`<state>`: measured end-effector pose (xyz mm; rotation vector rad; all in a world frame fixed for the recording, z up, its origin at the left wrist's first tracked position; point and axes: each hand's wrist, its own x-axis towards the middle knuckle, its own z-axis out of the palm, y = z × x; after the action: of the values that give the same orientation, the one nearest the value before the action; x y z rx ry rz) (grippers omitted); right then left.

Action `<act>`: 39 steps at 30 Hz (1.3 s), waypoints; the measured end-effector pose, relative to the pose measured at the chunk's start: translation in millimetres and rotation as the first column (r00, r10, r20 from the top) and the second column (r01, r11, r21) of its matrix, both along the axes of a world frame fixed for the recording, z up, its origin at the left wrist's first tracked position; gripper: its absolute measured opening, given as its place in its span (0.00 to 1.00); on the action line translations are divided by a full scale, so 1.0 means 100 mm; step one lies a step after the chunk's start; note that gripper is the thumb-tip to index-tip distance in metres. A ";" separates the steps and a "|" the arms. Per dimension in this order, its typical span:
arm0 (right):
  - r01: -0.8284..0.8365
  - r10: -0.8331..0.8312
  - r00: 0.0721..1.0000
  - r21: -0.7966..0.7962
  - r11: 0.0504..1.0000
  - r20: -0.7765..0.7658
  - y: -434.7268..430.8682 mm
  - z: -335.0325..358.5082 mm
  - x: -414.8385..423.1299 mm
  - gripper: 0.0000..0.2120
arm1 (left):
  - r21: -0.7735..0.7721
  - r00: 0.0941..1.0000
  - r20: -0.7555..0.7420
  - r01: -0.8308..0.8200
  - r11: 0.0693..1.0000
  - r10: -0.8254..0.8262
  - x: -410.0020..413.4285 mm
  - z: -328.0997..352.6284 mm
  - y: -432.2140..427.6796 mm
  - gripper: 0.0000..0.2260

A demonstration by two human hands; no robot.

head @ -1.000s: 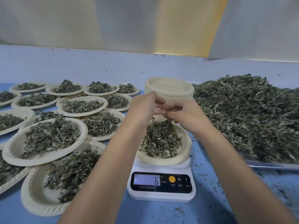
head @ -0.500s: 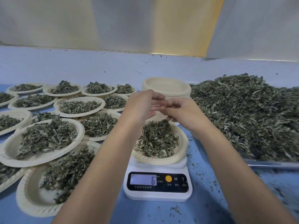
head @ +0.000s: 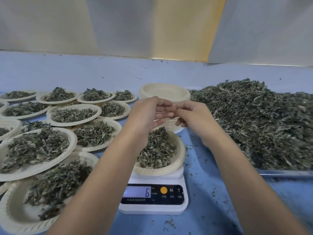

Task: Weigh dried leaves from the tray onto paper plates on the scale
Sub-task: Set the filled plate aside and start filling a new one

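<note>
My left hand (head: 149, 114), fingers straight, meets my curled right hand (head: 194, 116), pinching anything or not I cannot tell, above the plate (head: 179, 160) on the scale (head: 152, 208) at centre, so leaves (head: 254, 124) from the right-side tray (head: 288, 173) fall in.

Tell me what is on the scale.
A plate of leaves sits on the scale, whose display reads 6. The left forearm covers the plate's left side.

bright, soft, even light; only faint shadows beneath the plates (head: 72, 139). a warm yellow band tints the wall (head: 186, 31) at 12 o'clock. edges bow from the wide lens; leaves (head: 279, 133) at 3 o'clock smear.
</note>
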<state>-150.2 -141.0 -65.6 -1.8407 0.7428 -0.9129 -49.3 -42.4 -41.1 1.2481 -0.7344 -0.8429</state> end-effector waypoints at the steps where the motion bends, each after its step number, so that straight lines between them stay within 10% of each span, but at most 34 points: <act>1: 0.026 -0.026 1.000 0.005 1.000 -0.001 -0.05 -0.02 -0.06 0.08 | 0.002 1.000 0.005 0.011 1.000 -0.011 -0.03 0.00 -0.04 0.12; 9: 0.484 -0.559 0.779 -0.292 0.825 -0.285 -0.64 -0.39 -0.71 0.10 | -0.001 0.997 -0.022 0.078 0.997 -0.078 -0.33 -0.04 -0.29 0.12; 14: 0.452 -0.420 0.456 -0.203 0.869 -0.785 -0.77 -0.58 -0.83 0.31 | 0.008 0.991 -0.027 0.128 0.992 -0.128 -0.53 -0.05 -0.39 0.11; 19: 0.454 -0.201 0.489 0.050 0.890 -0.849 -0.76 -0.68 -0.75 0.38 | 0.008 0.988 -0.017 0.152 0.988 -0.152 -0.65 -0.04 -0.45 0.12; 26: 0.323 -0.357 0.768 -0.160 0.933 -0.532 -0.88 -0.65 -0.70 0.28 | 0.011 0.990 -0.013 0.141 0.990 -0.141 -0.61 -0.06 -0.45 0.12; 34: 0.432 -0.489 0.443 -0.299 0.851 -0.752 -1.07 -0.75 -0.79 0.26 | -0.004 0.995 0.010 0.098 0.995 -0.098 -0.38 -0.06 -0.39 0.11; 39: 0.255 -0.423 0.556 -0.338 0.906 -0.716 -1.08 -0.75 -0.70 0.21 | -0.001 0.996 0.010 0.087 0.996 -0.087 -0.29 -0.09 -0.37 0.11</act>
<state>-220.2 -249.0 -140.8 -2.3304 1.6596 -0.3552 -78.6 -79.3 -49.6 1.2267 -0.8018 -0.9070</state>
